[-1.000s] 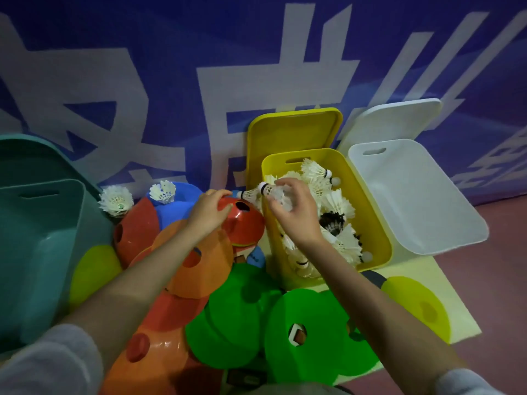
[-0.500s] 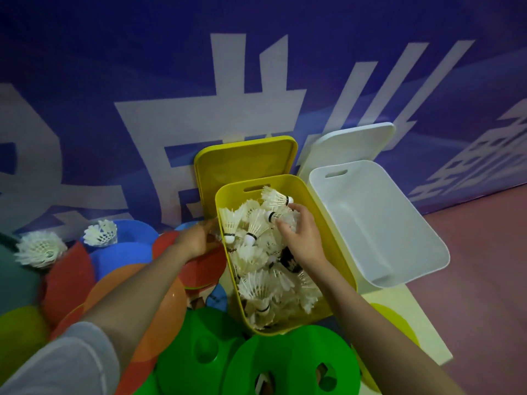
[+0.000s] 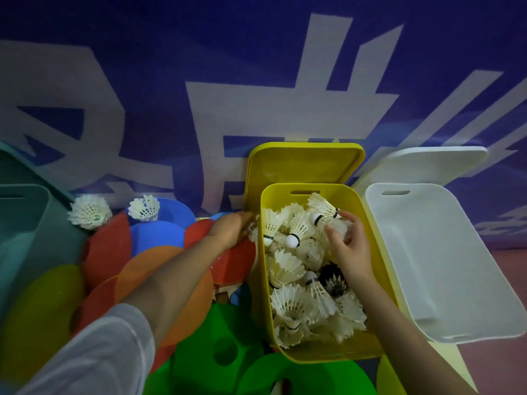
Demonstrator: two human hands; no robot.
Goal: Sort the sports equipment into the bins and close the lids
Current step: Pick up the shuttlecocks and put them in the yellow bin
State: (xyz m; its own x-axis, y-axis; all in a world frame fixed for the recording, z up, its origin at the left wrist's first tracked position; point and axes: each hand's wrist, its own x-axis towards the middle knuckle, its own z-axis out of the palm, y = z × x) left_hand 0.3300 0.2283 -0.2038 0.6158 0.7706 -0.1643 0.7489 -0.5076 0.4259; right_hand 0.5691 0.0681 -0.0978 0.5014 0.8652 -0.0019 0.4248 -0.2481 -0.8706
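An open yellow bin is piled with several white shuttlecocks. My right hand is inside it near the far end, thumb and fingers curled round the feathers of one shuttlecock. My left hand lies over a red cone, fingers stretched toward the bin's outer left wall and touching white feathers there. Two loose shuttlecocks sit on the cone pile at the left.
A white bin stands open to the right, a teal bin to the left. Red, orange, blue, yellow and green cones overlap on the floor in front. A blue banner wall stands right behind the bins.
My right hand carried a shuttlecock from the bin's left rim to inside its far end. My left hand slid along the red cone to the bin's wall. The view shifted closer.
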